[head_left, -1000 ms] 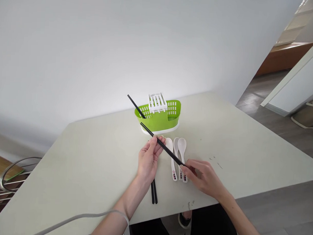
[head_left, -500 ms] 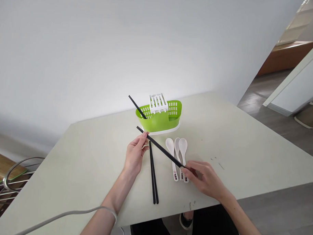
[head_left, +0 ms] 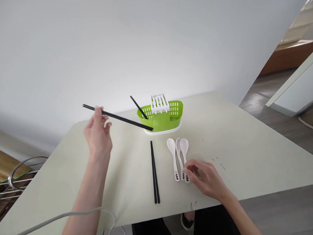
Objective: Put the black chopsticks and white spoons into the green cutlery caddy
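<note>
My left hand [head_left: 98, 136] is raised above the table's left half and pinches a black chopstick [head_left: 125, 120] near one end, its far tip reaching the green cutlery basket [head_left: 160, 119]. Another black chopstick [head_left: 138, 107] leans inside that basket. A pair of black chopsticks [head_left: 154, 172] lies flat on the table in front. Three white spoons [head_left: 179, 156] lie side by side to their right. My right hand [head_left: 204, 177] rests on the table with curled fingers touching the spoon handles.
The pale table [head_left: 248, 148] stands against a white wall. A metal wire rack [head_left: 10, 177] sits at the left beyond the table edge. A grey cable [head_left: 65, 215] runs from my left wrist. Floor opens to the right.
My right hand let go of the chopstick and settled at the spoon handles. My left hand carried that chopstick up and to the left, swinging it nearly level.
</note>
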